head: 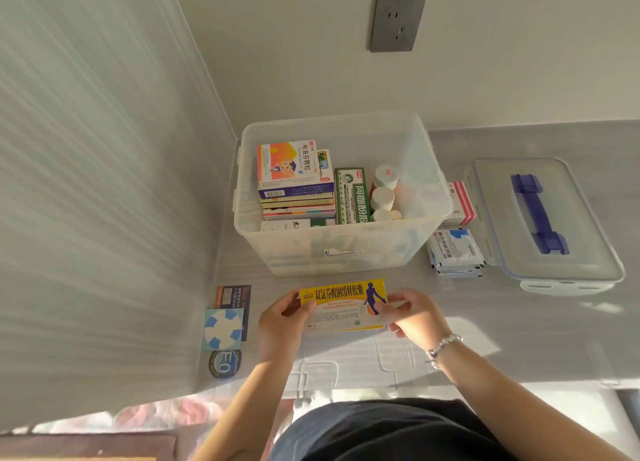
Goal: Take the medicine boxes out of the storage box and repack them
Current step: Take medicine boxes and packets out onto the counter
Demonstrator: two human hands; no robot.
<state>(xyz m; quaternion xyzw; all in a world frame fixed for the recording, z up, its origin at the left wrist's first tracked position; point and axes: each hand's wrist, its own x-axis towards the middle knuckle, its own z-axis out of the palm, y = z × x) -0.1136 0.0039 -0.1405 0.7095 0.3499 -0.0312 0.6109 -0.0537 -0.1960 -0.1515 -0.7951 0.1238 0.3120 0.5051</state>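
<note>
A clear plastic storage box [429, 169] stands open on the grey counter near the corner. Inside it are a stack of medicine boxes [294, 180] on the left, an upright green box [352, 197] in the middle and white bottles [383, 192] to the right. In front of the storage box I hold a yellow and white medicine box [346, 304] above the counter. My left hand [282, 322] grips its left end and my right hand [414, 315] grips its right end.
The storage box's lid [547, 218] with a blue handle lies at the right. A pink and white box [459, 204] and several blue and white sachets [455, 252] lie between lid and storage box. Flat packets [225, 322] lie by the left wall. A wall socket [396, 24] is above.
</note>
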